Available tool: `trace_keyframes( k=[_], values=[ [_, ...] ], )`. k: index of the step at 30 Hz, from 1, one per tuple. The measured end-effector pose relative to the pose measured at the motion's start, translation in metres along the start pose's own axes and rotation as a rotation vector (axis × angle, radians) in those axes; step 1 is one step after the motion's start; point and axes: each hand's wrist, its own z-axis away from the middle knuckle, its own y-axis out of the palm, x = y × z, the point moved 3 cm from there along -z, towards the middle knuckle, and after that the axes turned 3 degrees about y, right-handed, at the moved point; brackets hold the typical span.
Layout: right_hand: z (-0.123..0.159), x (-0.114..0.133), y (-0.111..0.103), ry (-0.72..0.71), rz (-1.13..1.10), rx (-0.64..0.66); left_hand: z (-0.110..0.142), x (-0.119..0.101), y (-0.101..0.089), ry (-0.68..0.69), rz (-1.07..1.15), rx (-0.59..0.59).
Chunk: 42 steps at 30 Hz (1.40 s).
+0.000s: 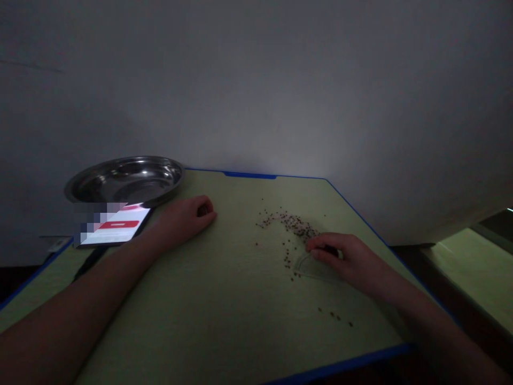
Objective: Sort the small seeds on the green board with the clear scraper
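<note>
Loose small dark grains (301,227) lie in a scattered heap on the pale green table (224,299), mixed with lighter bits. My right hand (340,256) is at the near right edge of the heap, its thumb and fingers pinched together. What is between the fingertips, if anything, is too small and dim to tell. A clear, see-through piece (316,271) with a pale rim lies under this hand, partly hidden by it. My left hand (196,214) rests on the table left of the heap, fingers curled in a loose fist with nothing visible inside.
A shiny metal basin (130,184) stands at the back left. In front of it lies a device with a lit screen (124,230), near my left forearm. Several stray grains (334,315) lie closer to me. Behind the blue-edged table rises a grey wall (256,85).
</note>
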Motion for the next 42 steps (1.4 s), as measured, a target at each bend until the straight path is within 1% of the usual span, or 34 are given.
trace_keyframes(
  k=[6, 9, 15, 18, 22, 27, 30, 33, 39, 42],
  values=[
    [0.007, -0.004, 0.002, 0.044, -0.017, -0.029, 0.0, 0.0, 0.0, -0.006, -0.002, -0.001],
    [0.011, -0.004, 0.005, 0.053, -0.018, -0.02, 0.0, -0.001, 0.0, -0.005, -0.012, 0.004],
    [0.014, 0.004, 0.011, 0.025, -0.044, 0.006, 0.0, -0.003, 0.0, -0.026, -0.018, 0.014],
    [0.015, 0.007, 0.008, 0.015, -0.04, -0.002, 0.0, -0.001, 0.0, -0.015, -0.029, 0.008],
    [0.021, 0.002, 0.0, 0.053, -0.044, -0.068, 0.0, 0.0, 0.001, 0.0, -0.026, 0.01],
    [0.029, -0.003, 0.003, 0.068, -0.046, -0.015, 0.001, -0.002, 0.0, -0.015, -0.037, 0.005],
    [0.03, 0.002, 0.008, 0.055, -0.041, 0.02, 0.002, -0.003, 0.0, -0.006, -0.035, 0.001],
    [0.027, 0.008, 0.011, 0.037, -0.027, 0.027, 0.001, -0.001, 0.0, 0.006, -0.032, -0.002],
    [0.018, 0.006, 0.009, 0.055, 0.008, -0.089, 0.001, -0.002, 0.0, 0.008, -0.051, 0.0],
    [0.015, 0.005, 0.009, 0.051, 0.005, -0.108, 0.002, -0.003, 0.0, -0.004, -0.056, 0.012]
  ],
)
